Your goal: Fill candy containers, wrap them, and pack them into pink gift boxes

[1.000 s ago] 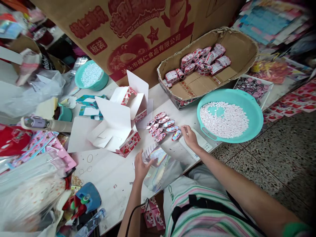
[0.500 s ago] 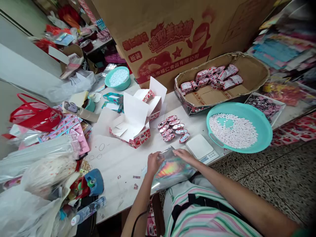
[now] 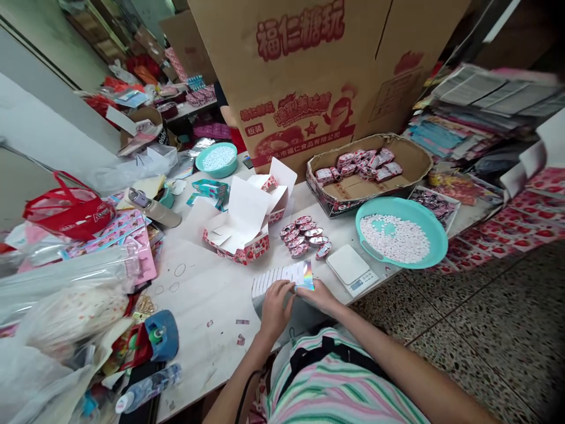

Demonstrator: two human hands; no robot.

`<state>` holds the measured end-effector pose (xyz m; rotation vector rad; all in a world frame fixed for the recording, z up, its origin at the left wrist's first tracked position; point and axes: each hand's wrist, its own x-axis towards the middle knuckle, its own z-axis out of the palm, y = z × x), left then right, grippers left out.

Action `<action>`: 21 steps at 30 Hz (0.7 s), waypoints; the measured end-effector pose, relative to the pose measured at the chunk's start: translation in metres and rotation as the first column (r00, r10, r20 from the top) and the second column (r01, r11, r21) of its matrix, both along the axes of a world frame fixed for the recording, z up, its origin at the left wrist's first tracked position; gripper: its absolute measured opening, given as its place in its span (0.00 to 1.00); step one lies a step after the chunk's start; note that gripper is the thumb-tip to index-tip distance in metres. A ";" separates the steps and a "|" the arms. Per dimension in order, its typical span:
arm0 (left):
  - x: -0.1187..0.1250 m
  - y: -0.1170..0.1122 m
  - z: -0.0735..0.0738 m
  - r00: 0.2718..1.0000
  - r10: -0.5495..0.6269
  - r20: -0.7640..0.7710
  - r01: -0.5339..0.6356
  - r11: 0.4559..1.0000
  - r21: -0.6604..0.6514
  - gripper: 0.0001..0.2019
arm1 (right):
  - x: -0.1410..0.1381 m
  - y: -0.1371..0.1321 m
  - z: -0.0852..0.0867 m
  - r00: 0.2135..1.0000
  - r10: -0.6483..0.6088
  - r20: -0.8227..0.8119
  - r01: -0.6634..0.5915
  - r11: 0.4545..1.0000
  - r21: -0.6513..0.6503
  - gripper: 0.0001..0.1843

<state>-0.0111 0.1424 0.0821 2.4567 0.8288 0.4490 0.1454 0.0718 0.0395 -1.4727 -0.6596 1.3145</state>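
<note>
A shiny holographic sheet (image 3: 308, 273) lies at the table's near edge. Beside its rainbow-coloured end is a white part crossed by dark lines (image 3: 276, 275), perhaps several layers fanned out. My left hand (image 3: 276, 306) is closed on its near edge, thumb and fingers together. My right hand (image 3: 318, 297) pinches the rainbow end, its fingertips partly hidden. Greyish shiny material hangs below both hands. Just beyond stand small pink oval packs (image 3: 304, 237) in rows. To the right of my right hand sits a white digital scale (image 3: 347, 265).
Open strawberry-print boxes (image 3: 247, 253) stand beyond the hands. A turquoise basin (image 3: 441, 250) of pale tablets and a cardboard tray (image 3: 419, 159) with wrapped packs are to the right. Bags, a water bottle (image 3: 152, 386) and a blue tape dispenser (image 3: 163, 335) crowd the left.
The sheet has turned from a flat rainbow face to a lined white one with a rainbow end. Both hands have come nearer to me and closer together. My view has tilted upward.
</note>
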 end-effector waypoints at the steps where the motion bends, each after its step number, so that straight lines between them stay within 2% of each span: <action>1: -0.002 0.002 0.004 1.000 -0.017 0.000 0.017 1.000 -0.006 0.17 | -0.006 -0.001 0.001 1.000 0.007 0.021 -0.007 1.000 0.017 0.18; 5: -0.011 0.015 0.032 0.998 -0.054 0.023 0.054 0.998 0.026 0.31 | -0.013 -0.020 0.024 0.983 0.141 0.120 -0.143 0.990 0.011 0.14; 7: -0.011 0.020 0.046 0.994 -0.100 0.032 0.101 0.995 -0.012 0.35 | -0.016 -0.035 0.037 0.967 0.205 0.148 -0.210 0.977 0.020 0.15; 10: -0.010 0.021 0.056 0.987 -0.160 0.031 0.163 0.974 -0.157 0.26 | -0.025 -0.054 0.050 0.939 0.268 0.216 -0.287 0.956 0.059 0.13; 13: -0.011 0.013 0.060 0.990 -0.141 0.008 0.137 0.946 -0.293 0.13 | -0.032 -0.067 0.057 0.908 0.268 0.322 -0.314 0.944 0.101 0.13; 15: -0.015 0.007 0.064 0.989 -0.149 0.011 0.143 0.926 -0.351 0.13 | -0.031 -0.074 0.063 0.863 0.265 0.430 -0.329 0.941 0.081 0.12; 16: -0.016 0.005 0.067 0.986 -0.168 0.017 0.163 0.916 -0.368 0.14 | -0.028 -0.077 0.067 0.834 0.238 0.497 -0.310 0.948 0.067 0.13; 18: -0.019 0.000 0.074 0.975 -0.220 0.034 0.216 0.900 -0.379 0.15 | -0.022 -0.080 0.077 0.768 0.099 0.633 -0.207 0.973 0.099 0.15; 20: -0.019 -0.003 0.079 0.959 -0.281 0.044 0.277 0.886 -0.373 0.17 | -0.016 -0.081 0.090 0.676 -0.090 0.731 -0.120 0.966 0.229 0.21; 21: -0.019 -0.005 0.081 0.950 -0.309 0.048 0.305 0.880 -0.363 0.18 | -0.013 -0.080 0.097 0.631 -0.150 0.761 -0.132 0.946 0.296 0.23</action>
